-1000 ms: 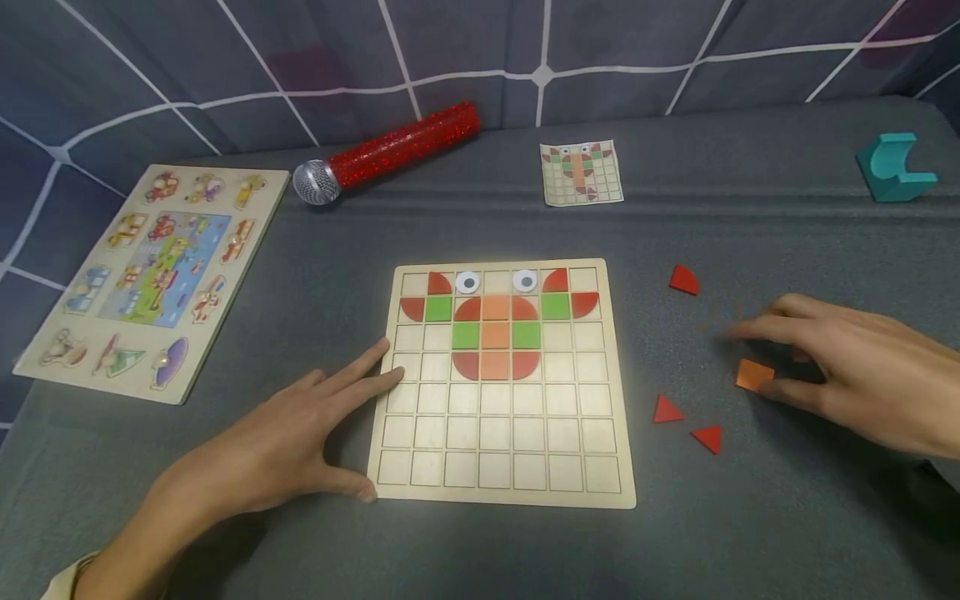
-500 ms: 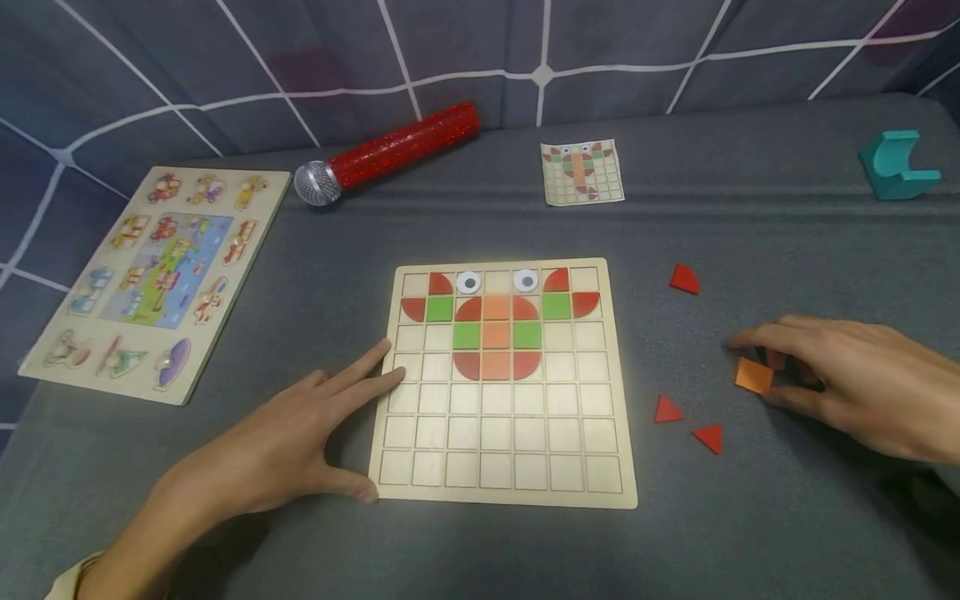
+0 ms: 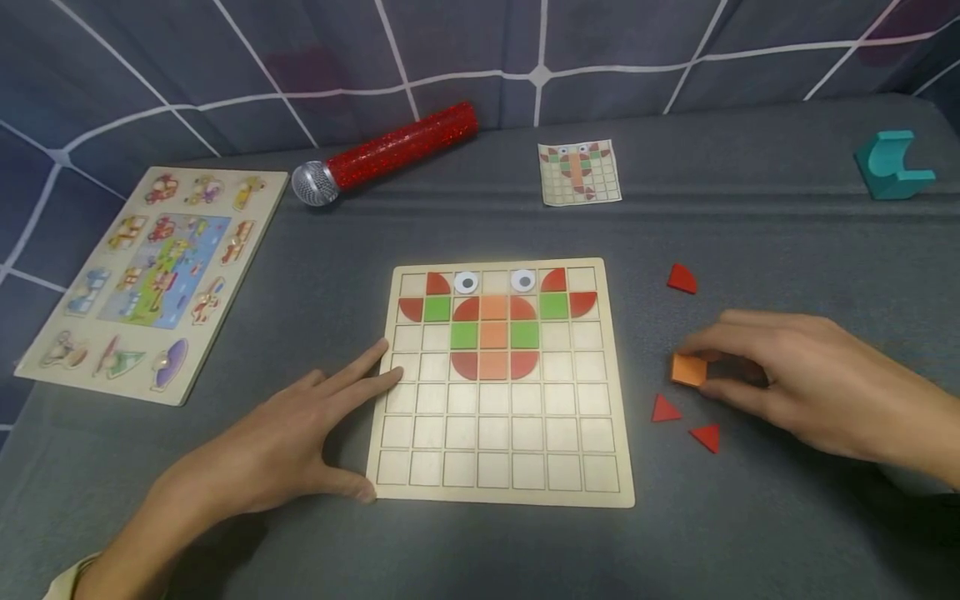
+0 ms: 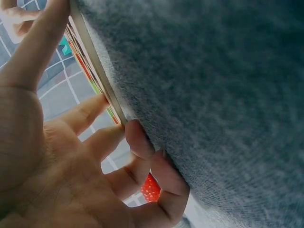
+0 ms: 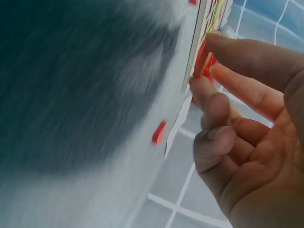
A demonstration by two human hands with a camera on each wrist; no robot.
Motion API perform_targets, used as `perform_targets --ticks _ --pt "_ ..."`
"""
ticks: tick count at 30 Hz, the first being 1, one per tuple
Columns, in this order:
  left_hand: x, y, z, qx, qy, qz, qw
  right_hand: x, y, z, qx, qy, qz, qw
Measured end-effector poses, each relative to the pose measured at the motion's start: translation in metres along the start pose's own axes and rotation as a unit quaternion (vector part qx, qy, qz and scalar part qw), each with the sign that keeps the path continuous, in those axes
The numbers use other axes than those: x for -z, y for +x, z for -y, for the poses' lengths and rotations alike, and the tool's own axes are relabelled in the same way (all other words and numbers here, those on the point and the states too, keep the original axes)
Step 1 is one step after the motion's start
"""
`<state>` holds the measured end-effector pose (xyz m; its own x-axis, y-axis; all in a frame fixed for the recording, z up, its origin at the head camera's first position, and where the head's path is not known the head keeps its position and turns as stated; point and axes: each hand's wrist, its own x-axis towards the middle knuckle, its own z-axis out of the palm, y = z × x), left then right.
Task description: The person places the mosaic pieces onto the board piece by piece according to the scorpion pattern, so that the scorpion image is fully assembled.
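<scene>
A wooden grid board (image 3: pixel 495 492) lies in the middle of the table, with red, green and orange pieces and two eye discs in its upper cells. My left hand (image 3: pixel 292 442) rests along the board's left edge, fingers spread and touching it. To the right of the board, my right hand (image 3: pixel 802 383) pinches an orange square tile (image 3: pixel 688 370) between thumb and fingers; in the right wrist view the tile (image 5: pixel 203 59) stands tilted. Near that hand lie a red quarter-circle piece (image 3: pixel 682 278) and two red triangles, one left (image 3: pixel 664 409) and one right (image 3: pixel 707 437).
A small printed pattern card (image 3: pixel 580 172) lies behind the board. A red glittery microphone (image 3: pixel 405 150) is at the back, and a teal holder (image 3: pixel 892 167) at the far right. On the left sits a wooden knob puzzle (image 3: pixel 161 283). A grid-patterned cloth (image 3: pixel 487 58) hangs behind.
My right hand has pinched the orange square tile and carried it left, off its former spot toward the board. The left hand stays at the board's edge.
</scene>
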<state>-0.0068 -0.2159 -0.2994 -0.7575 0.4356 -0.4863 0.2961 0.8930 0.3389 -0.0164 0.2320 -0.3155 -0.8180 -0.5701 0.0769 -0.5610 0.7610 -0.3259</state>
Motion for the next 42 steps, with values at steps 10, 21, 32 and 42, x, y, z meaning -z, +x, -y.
perform_targets --ticks 10,21,32,42 --pt "0.001 0.0 0.0 -0.004 -0.006 -0.002 1.0 -0.012 0.037 0.048 0.047 0.095 0.025 0.9941" --pt "0.001 0.0 0.002 -0.011 -0.004 -0.002 0.9999 -0.035 0.073 0.092 0.126 0.11 0.021 0.9858" --pt "0.0 -0.001 0.001 -0.004 -0.006 -0.003 1.0 -0.04 0.094 0.114 0.119 0.082 0.035 0.9889" --pt "0.0 0.0 0.0 0.001 -0.006 0.001 1.0 -0.045 0.096 0.115 0.113 0.072 0.043 0.9901"
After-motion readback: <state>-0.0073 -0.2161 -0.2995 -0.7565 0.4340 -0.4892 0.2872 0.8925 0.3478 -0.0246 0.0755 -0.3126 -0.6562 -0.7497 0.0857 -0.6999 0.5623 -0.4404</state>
